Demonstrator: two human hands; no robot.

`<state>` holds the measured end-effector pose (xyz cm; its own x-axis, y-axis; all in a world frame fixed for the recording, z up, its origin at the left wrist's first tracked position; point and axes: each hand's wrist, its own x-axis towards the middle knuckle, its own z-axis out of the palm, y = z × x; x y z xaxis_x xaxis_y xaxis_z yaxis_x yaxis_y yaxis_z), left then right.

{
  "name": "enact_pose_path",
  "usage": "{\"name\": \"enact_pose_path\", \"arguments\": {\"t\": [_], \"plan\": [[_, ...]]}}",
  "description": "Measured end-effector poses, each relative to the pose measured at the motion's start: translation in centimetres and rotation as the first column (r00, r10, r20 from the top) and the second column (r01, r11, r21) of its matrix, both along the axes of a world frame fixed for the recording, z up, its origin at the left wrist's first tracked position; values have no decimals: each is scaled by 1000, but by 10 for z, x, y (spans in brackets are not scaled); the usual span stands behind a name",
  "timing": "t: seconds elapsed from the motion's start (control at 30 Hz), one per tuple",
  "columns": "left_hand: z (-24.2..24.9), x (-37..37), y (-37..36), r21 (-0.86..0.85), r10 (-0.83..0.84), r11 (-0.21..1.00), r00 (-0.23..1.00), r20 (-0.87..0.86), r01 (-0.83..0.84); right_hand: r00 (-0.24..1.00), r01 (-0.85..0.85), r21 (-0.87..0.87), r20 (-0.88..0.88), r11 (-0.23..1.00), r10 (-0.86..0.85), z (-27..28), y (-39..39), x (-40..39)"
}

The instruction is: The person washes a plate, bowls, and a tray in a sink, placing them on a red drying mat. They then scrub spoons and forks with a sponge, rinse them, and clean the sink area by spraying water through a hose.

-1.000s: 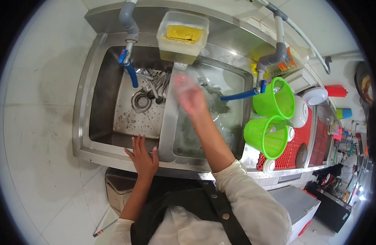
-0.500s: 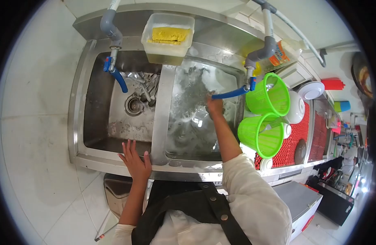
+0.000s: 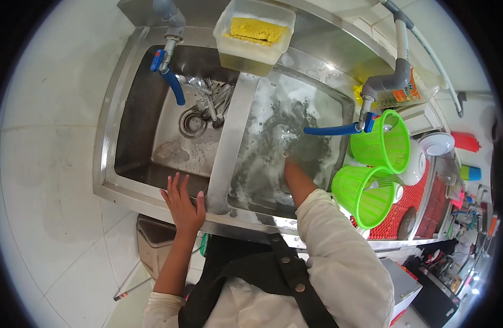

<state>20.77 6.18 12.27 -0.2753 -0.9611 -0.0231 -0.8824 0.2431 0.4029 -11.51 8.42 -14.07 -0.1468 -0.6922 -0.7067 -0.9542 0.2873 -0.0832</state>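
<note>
My left hand [image 3: 184,206] rests on the front rim of the steel double sink [image 3: 234,128], fingers spread, holding nothing. Cloudy, foamy water [image 3: 317,115] fills the right basin, and my right hand is sunk in it, so its fingers are hidden; only the wrist [image 3: 298,177] shows. A blue hose [image 3: 331,130] on the right tap points over the water. In the left basin lie several pieces of cutlery [image 3: 216,104] beside the drain [image 3: 192,122], under a second blue hose [image 3: 174,88].
A plastic tub [image 3: 246,57] with a yellow sponge [image 3: 257,30] stands behind the divider. At right are two green baskets [image 3: 391,145] [image 3: 361,194], white bowls, a plate [image 3: 437,144], a red mat [image 3: 382,231] and a bottle [image 3: 413,90]. A bin [image 3: 153,240] stands below.
My right hand has moved from the hose end down into the water, toward the front of the basin. My left hand stays on the rim. The view has shifted and tilted.
</note>
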Motion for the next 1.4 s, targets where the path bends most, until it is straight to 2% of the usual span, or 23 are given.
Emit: {"name": "enact_pose_path", "arguments": {"t": [0.17,0.3,0.37,0.43,0.5,0.57,0.63,0.67,0.7,0.77,0.8,0.87,0.9,0.93,1.0,1.1,1.13,1.17,1.2,1.23,1.27,1.37,1.4], "plan": [[1,2,0,-10,6,1000,1000,5,-6,989,-121,134,105,984,108,-8,51,16],[1,2,0,-13,7,1000,1000,-6,-7,971,-175,172,195,969,140,-17,78,13],[0,3,0,-21,3,1000,1000,-9,-3,950,-175,98,277,980,142,-22,74,8],[1,4,2,-27,-7,1000,1000,-23,7,912,-134,-103,376,986,163,-33,72,-1],[2,5,2,-30,-10,1000,999,-36,8,893,-142,99,441,985,84,83,6,13],[4,7,4,-44,-15,999,998,-54,13,855,-21,82,519,996,-24,166,-27,16],[3,8,5,-65,-19,998,998,-60,15,809,115,-23,582,993,-80,196,-29,2],[3,9,6,-78,-25,997,997,-76,19,742,253,-108,659,961,-121,211,-29,-2],[3,10,7,-79,-23,997,997,-74,18,752,259,-127,649,958,-117,228,-29,-3],[3,12,9,-93,-42,995,995,-89,34,741,445,-350,661,825,-119,268,-23,-2],[2,13,9,-93,-40,995,995,-88,31,751,456,-370,648,810,-127,293,-20,3],[2,16,11,-110,-88,991,989,-118,75,794,559,-391,506,731,-337,338,-13,17],[0,18,12,-114,-78,991,991,-111,66,947,320,-649,247,690,-207,344,-5,15],[-1,14,12,-120,-68,991,992,-107,56,944,329,-675,216,660,-250,366,5,7],[1,11,14,-141,-102,987,986,-130,84,981,130,-759,5,638,-193,415,21,3],[1,13,15,-155,-101,984,989,-105,84,944,259,-820,103,511,-313,480,56,-46],[1,14,15,-157,-96,984,991,-92,81,943,185,-816,-9,547,-332,508,69,-60],[1,15,15,-162,-110,982,990,-92,94,903,215,-783,-67,583,-423,536,80,-64],[2,14,16,-155,-110,983,990,-85,96,904,255,-803,1,538,-427,546,96,-77],[2,14,16,-148,-107,984,991,-79,95,845,446,-748,173,491,-506,561,103,-76],[1,14,15,-152,-110,984,990,-83,97,845,445,-752,171,487,-507,560,108,-85],[-1,13,15,-168,-110,981,991,-81,95,860,348,-872,151,344,-486,538,101,-119],[-1,13,15,-167,-114,981,990,-78,100,863,347,-873,154,343,-482,525,93,-133]]}}
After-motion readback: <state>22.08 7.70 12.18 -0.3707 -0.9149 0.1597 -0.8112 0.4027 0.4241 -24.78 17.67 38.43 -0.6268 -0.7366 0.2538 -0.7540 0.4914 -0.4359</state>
